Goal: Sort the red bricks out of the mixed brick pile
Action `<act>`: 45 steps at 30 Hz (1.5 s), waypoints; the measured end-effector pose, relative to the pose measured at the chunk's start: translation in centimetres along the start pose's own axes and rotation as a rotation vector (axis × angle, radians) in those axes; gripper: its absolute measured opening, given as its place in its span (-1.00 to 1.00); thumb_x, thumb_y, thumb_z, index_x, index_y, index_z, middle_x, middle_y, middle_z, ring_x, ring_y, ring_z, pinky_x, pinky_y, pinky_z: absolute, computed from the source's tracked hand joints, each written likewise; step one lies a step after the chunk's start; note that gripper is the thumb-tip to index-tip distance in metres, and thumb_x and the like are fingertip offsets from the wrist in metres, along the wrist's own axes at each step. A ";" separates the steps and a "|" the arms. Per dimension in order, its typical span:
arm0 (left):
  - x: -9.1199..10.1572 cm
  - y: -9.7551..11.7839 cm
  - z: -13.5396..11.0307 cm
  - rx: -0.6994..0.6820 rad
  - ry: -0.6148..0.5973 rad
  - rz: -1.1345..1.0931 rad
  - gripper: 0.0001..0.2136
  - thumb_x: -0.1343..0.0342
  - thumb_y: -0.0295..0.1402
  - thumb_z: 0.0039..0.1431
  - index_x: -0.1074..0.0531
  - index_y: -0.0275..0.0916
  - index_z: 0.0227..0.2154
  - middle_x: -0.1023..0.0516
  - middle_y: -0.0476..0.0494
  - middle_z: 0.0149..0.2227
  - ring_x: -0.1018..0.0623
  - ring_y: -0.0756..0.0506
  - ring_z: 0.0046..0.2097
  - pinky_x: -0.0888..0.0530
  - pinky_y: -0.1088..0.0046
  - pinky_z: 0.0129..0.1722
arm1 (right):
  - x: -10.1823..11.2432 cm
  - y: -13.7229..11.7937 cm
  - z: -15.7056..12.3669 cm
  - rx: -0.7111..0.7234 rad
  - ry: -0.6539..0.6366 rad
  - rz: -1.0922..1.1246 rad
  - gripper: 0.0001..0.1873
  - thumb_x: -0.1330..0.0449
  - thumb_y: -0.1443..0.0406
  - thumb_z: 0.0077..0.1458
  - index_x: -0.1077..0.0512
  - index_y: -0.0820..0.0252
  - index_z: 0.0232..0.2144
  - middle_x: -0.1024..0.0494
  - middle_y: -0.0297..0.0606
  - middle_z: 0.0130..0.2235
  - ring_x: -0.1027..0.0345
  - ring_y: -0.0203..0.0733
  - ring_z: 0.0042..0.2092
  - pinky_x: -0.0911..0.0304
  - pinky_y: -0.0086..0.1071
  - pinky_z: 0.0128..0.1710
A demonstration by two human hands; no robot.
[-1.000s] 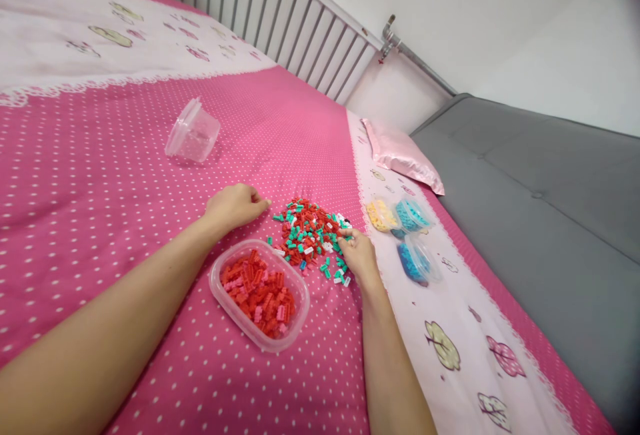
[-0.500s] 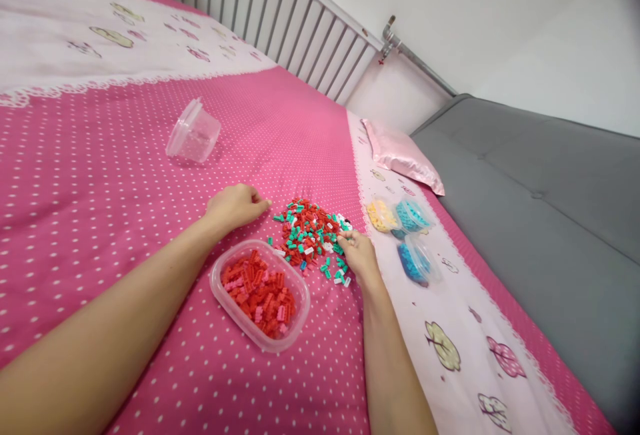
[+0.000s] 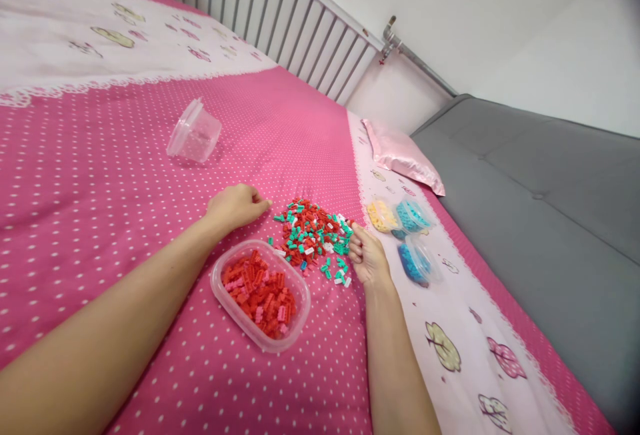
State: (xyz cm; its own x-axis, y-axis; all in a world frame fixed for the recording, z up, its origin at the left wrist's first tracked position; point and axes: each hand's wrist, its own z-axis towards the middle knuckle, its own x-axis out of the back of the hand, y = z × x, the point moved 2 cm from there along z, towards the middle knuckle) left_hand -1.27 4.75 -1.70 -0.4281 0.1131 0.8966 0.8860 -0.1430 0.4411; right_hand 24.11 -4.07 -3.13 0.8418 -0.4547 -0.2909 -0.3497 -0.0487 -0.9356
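A heap of small red, green and white bricks (image 3: 313,235) lies on the pink dotted bedspread (image 3: 125,175). In front of it stands a clear oval tub (image 3: 219,287) holding red and pink bricks. My left hand (image 3: 235,206) rests on the bedspread at the heap's left edge, fingers curled and pinched together; what they hold is hidden. My right hand (image 3: 369,255) lies at the heap's right edge, turned palm up, fingers curled with a small brick or two between them.
An empty clear tub (image 3: 193,133) lies on its side farther back on the left. Three small tubs, with yellow (image 3: 381,215) and blue bricks (image 3: 413,215) (image 3: 417,263), stand right of the heap. A pink pillow (image 3: 403,155) and a grey sofa (image 3: 540,221) lie to the right.
My right hand has drawn back a little from the heap and turned palm up with its fingers curled. My left hand has not moved.
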 end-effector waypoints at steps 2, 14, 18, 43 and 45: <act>0.0 0.0 0.0 -0.005 0.001 0.000 -0.59 0.11 -0.06 -0.02 -0.51 -0.22 -0.36 -0.59 -0.25 -0.31 -0.55 -0.26 -0.24 -0.37 0.36 -0.36 | 0.0 -0.2 0.1 -0.050 -0.036 0.109 -0.81 -0.28 0.33 -0.14 -0.36 0.24 -0.41 -0.16 -0.58 -0.65 0.14 -0.56 -0.69 0.24 -0.70 -0.80; 0.0 0.0 0.0 -0.002 -0.002 0.004 -0.60 0.11 -0.05 -0.01 -0.50 -0.20 -0.36 -0.60 -0.24 -0.30 -0.55 -0.23 -0.24 -0.37 0.40 -0.37 | 0.0 -1.4 -0.2 -0.121 -0.055 0.302 -0.78 0.01 0.28 0.05 -0.40 0.27 -0.41 -0.40 -0.25 -0.42 -0.23 -0.42 -0.51 -0.01 -0.65 -0.74; 0.0 0.0 0.0 0.004 -0.003 0.006 -0.61 0.10 -0.05 -0.01 -0.50 -0.20 -0.36 -0.60 -0.21 -0.29 -0.55 -0.22 -0.24 -0.37 0.42 -0.36 | 0.0 -1.4 -0.1 -0.065 -0.036 0.222 -0.84 -0.09 0.26 0.01 -0.40 0.23 -0.43 -0.36 -0.33 -0.47 -0.21 -0.43 -0.53 -0.01 -0.65 -0.73; -0.1 -0.2 0.1 0.005 -0.005 -0.018 -0.59 0.10 -0.04 -0.02 -0.52 -0.20 -0.36 -0.59 -0.22 -0.32 -0.55 -0.23 -0.26 -0.37 0.40 -0.37 | 0.9 0.5 0.3 0.300 0.140 -0.999 -0.77 -0.22 0.20 -0.21 -0.56 0.21 -0.47 -0.13 -0.52 -0.75 0.00 -0.37 -0.63 0.09 -0.46 -0.59; -0.2 -0.3 0.2 0.000 -0.004 -0.026 -0.59 0.10 -0.04 -0.02 -0.51 -0.21 -0.36 -0.59 -0.22 -0.33 -0.55 -0.22 -0.27 -0.36 0.41 -0.38 | 0.7 0.3 0.1 0.253 0.113 -0.789 -0.77 -0.26 0.22 -0.24 -0.54 0.24 -0.46 -0.21 -0.50 -0.70 -0.01 -0.39 -0.61 0.10 -0.49 -0.61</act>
State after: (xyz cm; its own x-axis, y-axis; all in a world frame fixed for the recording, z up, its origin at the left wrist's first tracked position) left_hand -1.41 4.99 -1.98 -0.4501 0.1205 0.8848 0.8747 -0.1399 0.4640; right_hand 24.66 -4.32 -3.65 0.7499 -0.4579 0.4775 0.4392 -0.1954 -0.8769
